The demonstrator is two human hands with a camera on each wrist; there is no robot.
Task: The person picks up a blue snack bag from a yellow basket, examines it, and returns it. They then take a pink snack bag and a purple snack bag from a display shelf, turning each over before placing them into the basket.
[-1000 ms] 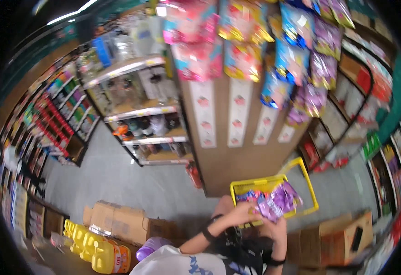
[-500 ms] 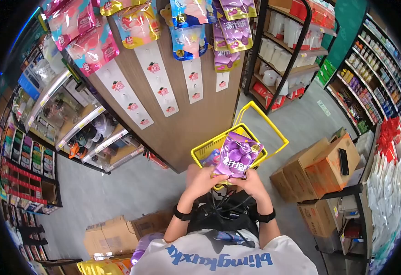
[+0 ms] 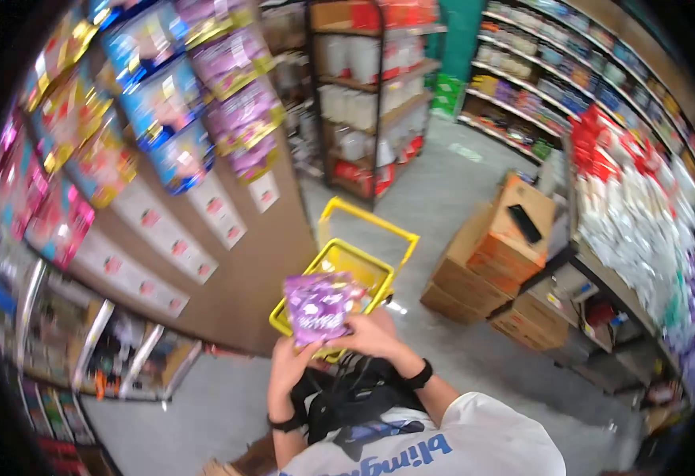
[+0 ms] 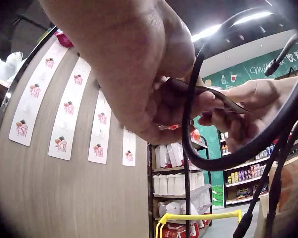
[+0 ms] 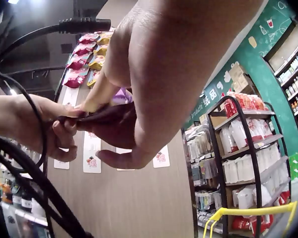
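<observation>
Both hands hold a shiny purple candy bag point(image 3: 318, 304) with white lettering on its front, in front of the body. My left hand point(image 3: 292, 363) pinches the bag's lower left edge, while my right hand point(image 3: 369, 334) grips its lower right side. In the left wrist view only a thin edge of the bag shows between the fingers. Beneath it stands a yellow shopping basket point(image 3: 385, 279) with its handle raised; the bag overlaps the basket's near left part and hides much of what lies inside.
A brown display panel point(image 3: 260, 270) with hanging pink, yellow, blue and purple bags point(image 3: 240, 111) rises at the left. Cardboard boxes point(image 3: 474, 262) stand on the right, a black phone point(image 3: 525, 224) on top. Behind is a black rack point(image 3: 379, 111) of white goods.
The head view has swung to the right, so the panel now sits farther left and more of the right-hand shelves shows. Both hands keep hold of the purple bag over the basket.
</observation>
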